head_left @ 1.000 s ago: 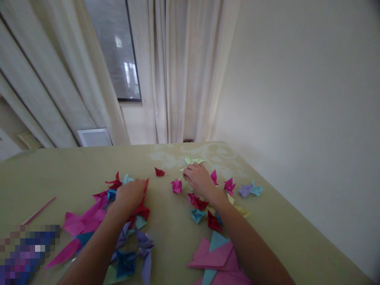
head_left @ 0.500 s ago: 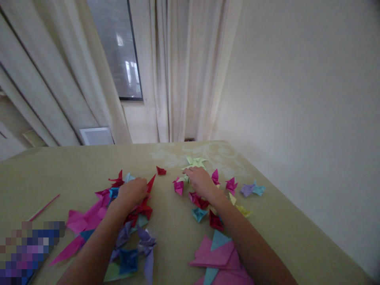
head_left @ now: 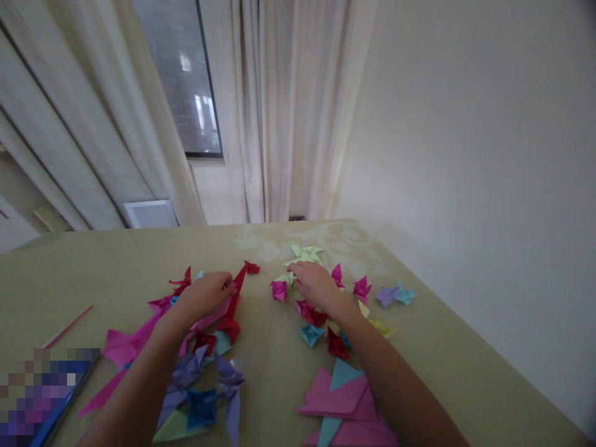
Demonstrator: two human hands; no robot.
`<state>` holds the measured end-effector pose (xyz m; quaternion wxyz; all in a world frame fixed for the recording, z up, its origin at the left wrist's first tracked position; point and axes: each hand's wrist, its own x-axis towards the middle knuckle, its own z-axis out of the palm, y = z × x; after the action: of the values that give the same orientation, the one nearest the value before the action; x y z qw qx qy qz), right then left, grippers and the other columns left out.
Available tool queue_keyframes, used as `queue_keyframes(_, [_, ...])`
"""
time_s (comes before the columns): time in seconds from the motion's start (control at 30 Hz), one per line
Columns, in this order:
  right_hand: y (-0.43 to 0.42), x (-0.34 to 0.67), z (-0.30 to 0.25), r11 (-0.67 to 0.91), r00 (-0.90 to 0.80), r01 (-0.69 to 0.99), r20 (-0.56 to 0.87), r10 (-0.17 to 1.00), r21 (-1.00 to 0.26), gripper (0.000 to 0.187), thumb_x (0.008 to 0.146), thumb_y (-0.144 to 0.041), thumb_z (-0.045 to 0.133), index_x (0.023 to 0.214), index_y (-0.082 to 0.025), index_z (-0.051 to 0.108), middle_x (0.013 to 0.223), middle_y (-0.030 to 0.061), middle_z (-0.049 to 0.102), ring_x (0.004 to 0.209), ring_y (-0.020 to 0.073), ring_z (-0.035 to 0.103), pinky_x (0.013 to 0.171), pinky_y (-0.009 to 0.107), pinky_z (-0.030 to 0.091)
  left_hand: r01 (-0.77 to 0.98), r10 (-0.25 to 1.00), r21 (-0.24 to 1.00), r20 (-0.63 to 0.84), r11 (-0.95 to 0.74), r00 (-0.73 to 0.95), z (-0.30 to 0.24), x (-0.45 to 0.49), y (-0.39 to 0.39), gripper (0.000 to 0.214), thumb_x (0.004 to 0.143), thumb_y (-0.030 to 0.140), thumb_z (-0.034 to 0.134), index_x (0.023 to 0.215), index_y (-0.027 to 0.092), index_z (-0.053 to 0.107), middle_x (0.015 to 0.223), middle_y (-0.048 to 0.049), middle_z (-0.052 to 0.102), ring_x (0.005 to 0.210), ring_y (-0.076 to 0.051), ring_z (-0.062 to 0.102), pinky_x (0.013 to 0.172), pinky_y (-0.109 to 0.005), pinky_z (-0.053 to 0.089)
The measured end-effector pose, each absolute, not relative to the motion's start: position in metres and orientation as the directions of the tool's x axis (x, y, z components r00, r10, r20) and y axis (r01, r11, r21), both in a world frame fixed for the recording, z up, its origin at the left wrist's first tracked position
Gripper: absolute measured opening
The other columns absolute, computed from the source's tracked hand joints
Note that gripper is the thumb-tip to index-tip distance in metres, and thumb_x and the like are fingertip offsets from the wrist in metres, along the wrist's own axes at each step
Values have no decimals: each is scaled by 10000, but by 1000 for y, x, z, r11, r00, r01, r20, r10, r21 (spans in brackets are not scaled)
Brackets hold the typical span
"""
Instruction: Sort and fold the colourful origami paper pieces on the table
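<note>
My left hand (head_left: 215, 290) is over the left pile of folded paper, fingers closed on a red origami piece (head_left: 236, 295) whose pointed tip sticks up and away from me. Around it lie pink origami (head_left: 123, 347), purple origami (head_left: 186, 371) and a blue paper box (head_left: 201, 408). My right hand (head_left: 313, 282) is at the far end of the right group. Its bent fingers pinch a small pale green origami piece (head_left: 285, 279), partly hidden by them. A larger light green origami piece (head_left: 307, 254) lies just beyond, with a magenta origami piece (head_left: 279, 290) nearer me.
Several small pieces spread rightward, including a teal paper boat (head_left: 311, 334) and a lavender piece (head_left: 387, 295). Large pink folds (head_left: 342, 400) lie in front. A pink stick (head_left: 69, 326) and a blurred dark item (head_left: 51, 397) are at left. A wall (head_left: 488, 186) borders the table's right.
My left hand has shifted slightly away from me, and the red origami's tip moved with it, showing more of the piece. My right hand has hardly moved.
</note>
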<state>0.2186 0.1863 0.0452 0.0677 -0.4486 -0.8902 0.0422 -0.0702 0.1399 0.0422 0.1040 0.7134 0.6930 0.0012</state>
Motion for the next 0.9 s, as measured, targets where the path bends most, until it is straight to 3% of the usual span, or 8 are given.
queue_keyframes(0.07, [185,219,49,585,-578,799,96,811,-137,293,1019,-141,568,1281,-188,689,1229,134,734,1174,258,662,1008,343,456,974,995,222,-80,-39,58,52,-70,136,263,1005,338,439,905,217,650,999,-106,785,928,-260,729,764,-338,476])
queue_keyframes(0.17, [180,218,56,602,-577,776,176,798,-187,206,1060,-190,569,1214,-170,704,1215,138,723,1147,253,653,986,342,461,896,994,431,76,-107,82,67,-65,130,271,993,401,445,895,229,628,956,-89,787,899,-274,729,772,-358,501])
queue_keyframes(0.33, [162,205,69,683,-591,508,364,720,-525,138,1040,-311,700,1065,-178,727,994,43,748,913,175,682,819,266,471,614,980,764,173,-198,101,89,-47,119,290,941,487,586,958,222,705,976,-79,817,938,-288,758,815,-382,587])
queue_keyframes(0.43, [153,197,73,676,-610,393,373,699,-623,115,979,-279,783,989,-174,737,887,7,739,802,151,666,730,237,447,505,953,809,277,-301,124,98,-33,115,300,932,490,655,980,212,754,1058,-76,823,999,-273,759,933,-400,591])
queue_keyframes(0.53, [149,196,75,651,-590,344,384,710,-676,35,973,-167,749,939,-174,742,807,-19,719,733,136,636,693,227,431,417,929,832,354,-366,109,100,-21,112,296,923,477,696,1011,206,778,1114,-85,822,1078,-277,749,1036,-442,570])
queue_keyframes(0.73, [148,204,84,566,-526,212,395,753,-797,78,971,-171,708,948,-189,780,805,-18,766,744,153,690,719,242,489,159,952,942,274,-294,139,95,-7,110,399,862,510,789,1097,192,741,1100,-102,829,1028,-280,780,976,-465,627])
queue_keyframes(0.9, [138,220,105,637,-364,235,541,758,-734,109,973,-197,698,1010,-209,800,891,-1,805,795,163,723,760,258,523,139,950,940,310,-312,35,101,-8,108,383,809,506,850,973,185,722,1012,-88,826,990,-265,783,964,-436,628])
